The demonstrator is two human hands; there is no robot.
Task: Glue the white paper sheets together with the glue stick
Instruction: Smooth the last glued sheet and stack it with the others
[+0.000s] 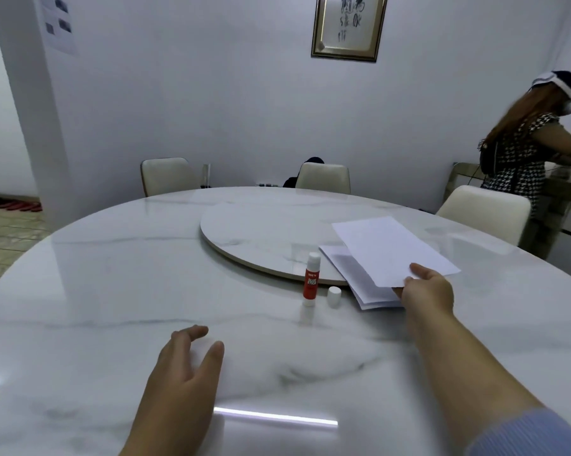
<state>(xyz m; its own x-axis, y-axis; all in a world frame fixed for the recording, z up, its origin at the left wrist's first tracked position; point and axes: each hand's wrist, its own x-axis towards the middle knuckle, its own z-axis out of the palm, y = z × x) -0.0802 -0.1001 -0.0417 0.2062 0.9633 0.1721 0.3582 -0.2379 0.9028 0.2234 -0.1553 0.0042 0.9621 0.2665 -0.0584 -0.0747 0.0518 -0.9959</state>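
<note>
Paper [392,248], one white sheet, is pinched at its near edge by the right hand [427,291] and lifted above the stack [359,281], which lies partly on the turntable [261,232] and partly on the table [113,291]. Left hand [185,363] hovers over the table with fingers spread, holding nothing. Glue stick [311,279] stands upright, uncapped, just left of the stack, its cap [334,297] beside it.

You are seated in a home dining room: large round white marble-look desk [113,274] with a round turntable disc [251,232], cream padded chairs [167,176] around it, gold-framed calligraphy [348,26] on the white wall, red slippers [19,205] on the tiled floor.
</note>
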